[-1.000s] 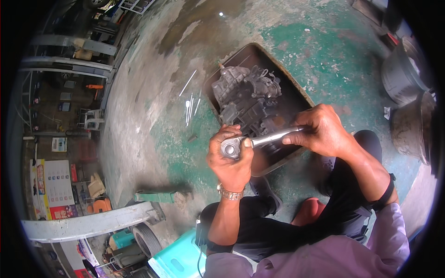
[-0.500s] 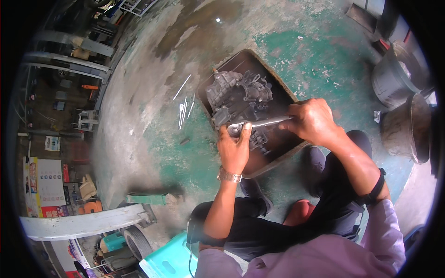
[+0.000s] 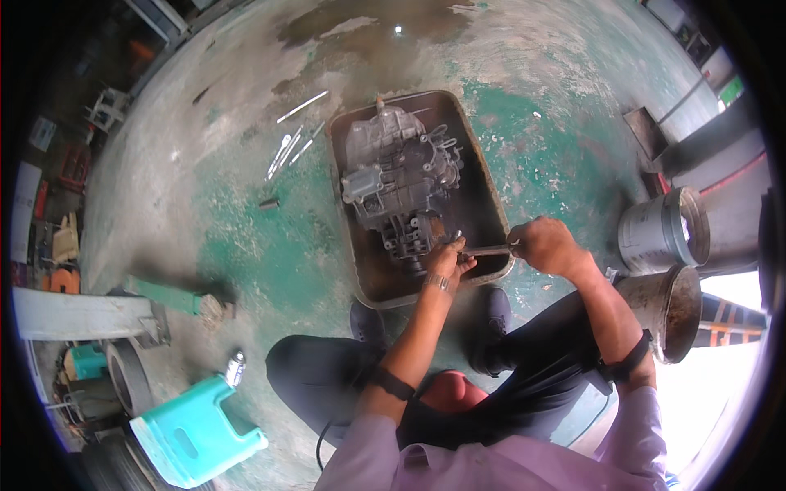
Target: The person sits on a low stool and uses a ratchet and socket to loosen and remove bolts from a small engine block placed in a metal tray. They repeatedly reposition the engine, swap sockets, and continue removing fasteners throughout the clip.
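Note:
A metal gearbox-like assembly (image 3: 401, 164) lies in a rusty-rimmed shallow tray (image 3: 489, 176) on the floor. Over the tray's near right part, both hands hold a ratchet wrench (image 3: 490, 250). My left hand (image 3: 443, 260) has its fingers closed around the head end, which they partly cover. At the other end, my right hand (image 3: 553, 247) is wrapped in a fist around the handle. Just beyond my left fingertips is the near end of the assembly, with its small bolts and rods; whether the wrench touches it cannot be made out.
Several slim metal tools (image 3: 282, 154) and a short dark socket-like cylinder (image 3: 268, 204) lie left of the tray. A turquoise plastic stool (image 3: 192, 434) and a spray can (image 3: 236, 368) are at lower left. Two buckets (image 3: 655, 233) stand at right, and a green lift arm (image 3: 168, 295) reaches in from the left.
The view has turned, shifting the surroundings. Both hands have brought the wrench from over the assembly toward the tray's near right side. Each hand keeps its hold.

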A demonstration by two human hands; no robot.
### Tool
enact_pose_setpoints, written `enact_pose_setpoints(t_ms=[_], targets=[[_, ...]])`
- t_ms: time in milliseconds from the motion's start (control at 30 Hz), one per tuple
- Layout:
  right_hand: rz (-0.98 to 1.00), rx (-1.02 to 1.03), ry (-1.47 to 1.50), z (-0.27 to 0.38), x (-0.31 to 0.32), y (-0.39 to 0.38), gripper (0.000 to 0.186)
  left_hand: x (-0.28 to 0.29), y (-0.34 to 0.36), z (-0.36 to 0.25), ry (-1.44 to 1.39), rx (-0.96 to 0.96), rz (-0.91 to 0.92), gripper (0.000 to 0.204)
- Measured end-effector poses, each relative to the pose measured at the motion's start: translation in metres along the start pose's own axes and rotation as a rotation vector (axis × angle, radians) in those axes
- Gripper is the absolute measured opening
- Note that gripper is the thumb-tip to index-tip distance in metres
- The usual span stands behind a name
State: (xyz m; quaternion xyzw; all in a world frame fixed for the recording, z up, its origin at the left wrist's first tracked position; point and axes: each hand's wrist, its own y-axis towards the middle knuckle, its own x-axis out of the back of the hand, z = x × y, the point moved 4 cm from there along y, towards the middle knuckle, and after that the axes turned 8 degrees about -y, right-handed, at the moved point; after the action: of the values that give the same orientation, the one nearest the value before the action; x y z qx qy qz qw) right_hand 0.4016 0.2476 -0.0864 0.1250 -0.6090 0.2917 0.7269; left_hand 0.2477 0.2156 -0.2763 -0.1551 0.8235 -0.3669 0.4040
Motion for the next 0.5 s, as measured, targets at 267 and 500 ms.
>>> enact_pose_setpoints(t_ms=[267, 500], targets=[[0.212, -0.014, 0.148, -0.035, -0.04, 0.05, 0.011, 0.033, 0.071, 0.027, -0.279, -0.087, 0.018, 0.012], [0.092, 0.271, -0.035, -0.041, -0.065, 0.079, 0.009, 0.039, 0.094, 0.035, -0.424, -0.102, 0.058, 0.028]])
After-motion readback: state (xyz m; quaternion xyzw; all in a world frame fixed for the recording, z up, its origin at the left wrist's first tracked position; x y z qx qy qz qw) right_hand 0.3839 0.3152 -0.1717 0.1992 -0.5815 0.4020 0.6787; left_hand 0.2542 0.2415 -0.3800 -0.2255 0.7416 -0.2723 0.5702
